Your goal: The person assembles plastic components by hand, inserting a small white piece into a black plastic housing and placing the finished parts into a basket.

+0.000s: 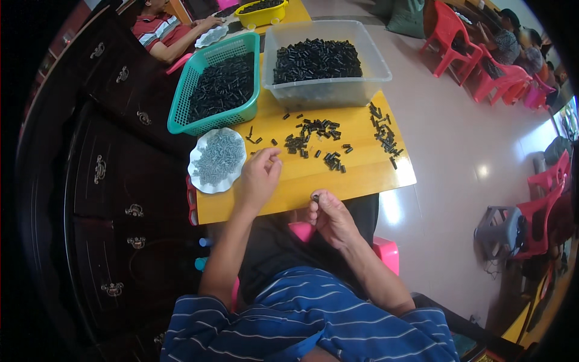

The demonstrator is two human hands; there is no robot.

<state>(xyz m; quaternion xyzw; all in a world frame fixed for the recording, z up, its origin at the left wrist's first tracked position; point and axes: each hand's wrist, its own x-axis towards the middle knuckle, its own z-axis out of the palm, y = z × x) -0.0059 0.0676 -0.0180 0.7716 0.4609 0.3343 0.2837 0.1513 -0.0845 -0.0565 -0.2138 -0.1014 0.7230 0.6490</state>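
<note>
Between the thumb and fingers of my right hand (333,218) is a small black cylindrical piece (316,198), at the table's near edge. My left hand (260,174) is over the yellow table (289,190), its fingers bent together; whether anything is in them is hidden. Beside it lies a white scalloped plate (196,158) heaped with small silvery screw-like parts (218,155). Just beyond my hands, loose black cylindrical pieces (313,134) are scattered in the middle of the table. Longer black pieces (385,134) lie along the right edge.
A green basket (256,90) and a translucent bin (325,92), both full of black pieces, stand at the table's far side. Dark drawers (120,181) rise on the left. Another person (166,33) sits beyond, near a yellow basin (262,15). Pink chairs (449,42) and a grey stool (500,229) stand right.
</note>
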